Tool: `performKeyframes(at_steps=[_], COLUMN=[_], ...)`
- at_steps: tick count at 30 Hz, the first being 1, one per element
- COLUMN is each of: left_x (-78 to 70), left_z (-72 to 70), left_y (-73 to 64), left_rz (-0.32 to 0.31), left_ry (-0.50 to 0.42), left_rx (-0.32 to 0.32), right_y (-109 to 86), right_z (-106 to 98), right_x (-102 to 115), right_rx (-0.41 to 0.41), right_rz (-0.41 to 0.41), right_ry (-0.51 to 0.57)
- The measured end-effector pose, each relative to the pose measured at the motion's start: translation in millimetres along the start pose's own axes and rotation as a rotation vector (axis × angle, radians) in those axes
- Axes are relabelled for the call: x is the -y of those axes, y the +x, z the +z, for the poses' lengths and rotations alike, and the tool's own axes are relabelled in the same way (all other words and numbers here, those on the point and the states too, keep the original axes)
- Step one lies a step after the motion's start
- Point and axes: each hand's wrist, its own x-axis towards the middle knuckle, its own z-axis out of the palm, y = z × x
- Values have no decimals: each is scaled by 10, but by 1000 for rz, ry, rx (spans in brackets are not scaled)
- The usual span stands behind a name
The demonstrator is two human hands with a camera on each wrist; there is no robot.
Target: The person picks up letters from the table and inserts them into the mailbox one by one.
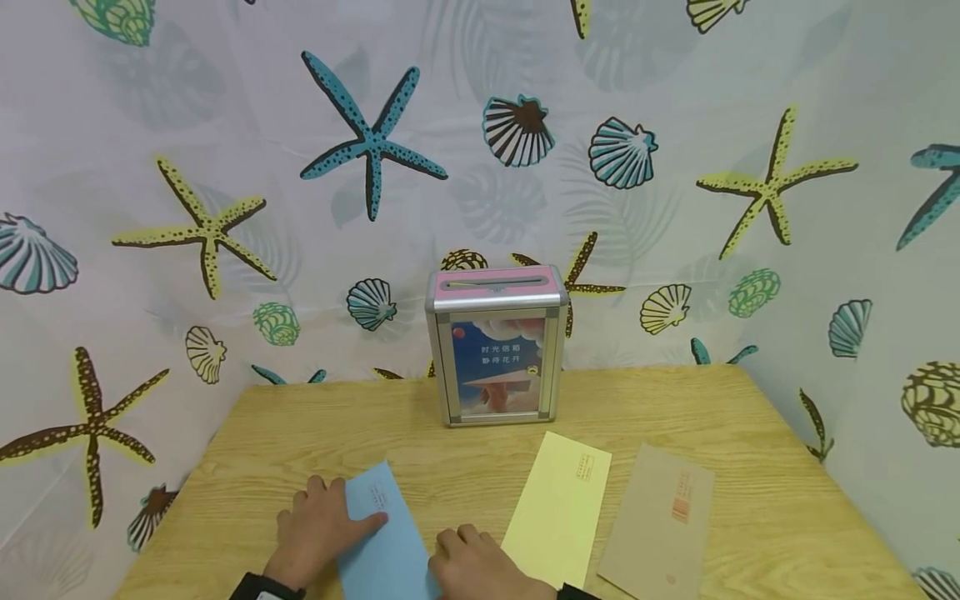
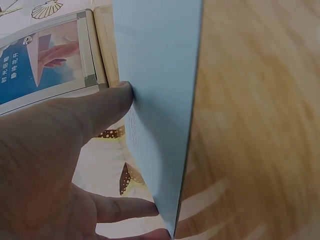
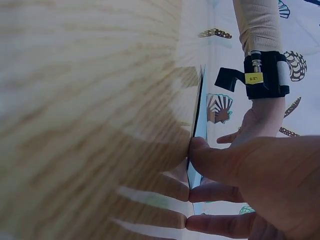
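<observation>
A light blue envelope [image 1: 390, 542] lies at the front of the table, left of centre. My left hand [image 1: 318, 529] lies at its left side. The left thumb stretches over the printed face, while the fingertips [image 2: 155, 209] meet the long left edge. At the lower right edge of the envelope is my right hand [image 1: 480, 567], knuckles bent in the head view. In the right wrist view the right thumb and fingertips [image 3: 192, 194] touch that edge, close to the table surface; I cannot tell whether they pinch the paper.
A pale yellow envelope [image 1: 558, 508] lies right of my right hand, with a brown envelope [image 1: 660, 521] beyond it. A silver-framed letter box [image 1: 498, 354] with a pink slotted top stands at the back of the wooden table [image 1: 330, 425]. Patterned cloth [image 1: 247, 92] surrounds the table.
</observation>
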Motion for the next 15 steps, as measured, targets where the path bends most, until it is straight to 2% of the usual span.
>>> performKeyframes(at_steps=[4, 15], left_x=[13, 20], left_z=[15, 23], left_y=[15, 39], left_rz=[0, -11], left_ry=[3, 9], left_rx=[-8, -2], right_y=[-19, -38], right_z=[13, -6], right_x=[-11, -21], right_rx=[-30, -35], right_rz=[-27, -41], right_ry=[-1, -15])
